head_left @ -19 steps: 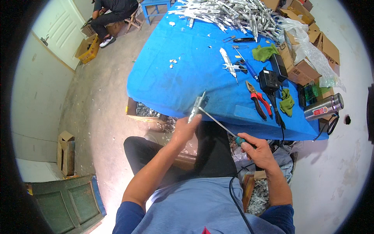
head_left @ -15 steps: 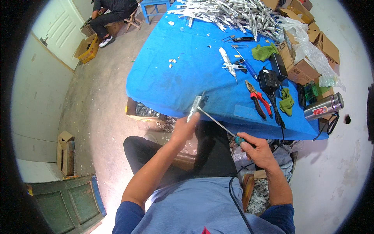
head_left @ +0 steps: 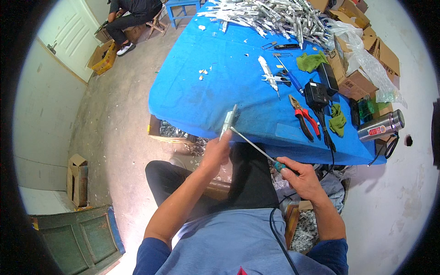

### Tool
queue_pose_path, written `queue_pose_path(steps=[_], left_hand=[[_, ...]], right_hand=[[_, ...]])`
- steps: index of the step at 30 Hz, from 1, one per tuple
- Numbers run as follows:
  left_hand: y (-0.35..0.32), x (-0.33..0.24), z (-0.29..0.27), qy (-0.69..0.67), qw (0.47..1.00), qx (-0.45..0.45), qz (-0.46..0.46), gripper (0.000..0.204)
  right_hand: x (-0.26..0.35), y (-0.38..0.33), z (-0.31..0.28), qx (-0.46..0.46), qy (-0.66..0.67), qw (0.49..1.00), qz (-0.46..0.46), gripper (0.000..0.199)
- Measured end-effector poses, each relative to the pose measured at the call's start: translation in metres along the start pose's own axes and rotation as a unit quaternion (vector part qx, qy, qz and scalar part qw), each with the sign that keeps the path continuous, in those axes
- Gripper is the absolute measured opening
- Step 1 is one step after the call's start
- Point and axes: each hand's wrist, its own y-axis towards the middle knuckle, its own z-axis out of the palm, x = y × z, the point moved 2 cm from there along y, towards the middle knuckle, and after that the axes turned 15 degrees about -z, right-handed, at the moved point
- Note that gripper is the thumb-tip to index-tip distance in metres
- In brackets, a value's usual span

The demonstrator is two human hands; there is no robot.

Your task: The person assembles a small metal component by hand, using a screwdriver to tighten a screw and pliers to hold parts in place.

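Blue table (head_left: 183,91), near edge: slim whitish part (head_left: 228,123) is pinched by left hand (head_left: 217,152), long axis pointing away; screwdriver (head_left: 254,145) is gripped by right hand (head_left: 303,178), tip angled in from right.

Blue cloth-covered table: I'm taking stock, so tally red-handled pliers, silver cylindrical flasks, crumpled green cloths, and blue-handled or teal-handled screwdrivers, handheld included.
Red-handled pliers: 1
Silver cylindrical flask: 1
Crumpled green cloths: 2
Blue-handled screwdriver: 1
Teal-handled screwdriver in right hand: 1
Total: 6
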Motion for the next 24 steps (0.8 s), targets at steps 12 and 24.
queue_pose_path(steps=[12, 24], left_hand=[[0.01, 0.009, -0.006, -0.054, 0.998, 0.027, -0.018, 0.053], [0.009, 0.01, -0.007, -0.079, 0.996, 0.027, -0.033, 0.053]], right_hand=[[-0.002, 0.002, 0.002, 0.006, 0.012, 1.0, 0.005, 0.037], [0.006, 0.009, 0.006, 0.011, -0.006, 1.0, 0.018, 0.035]])
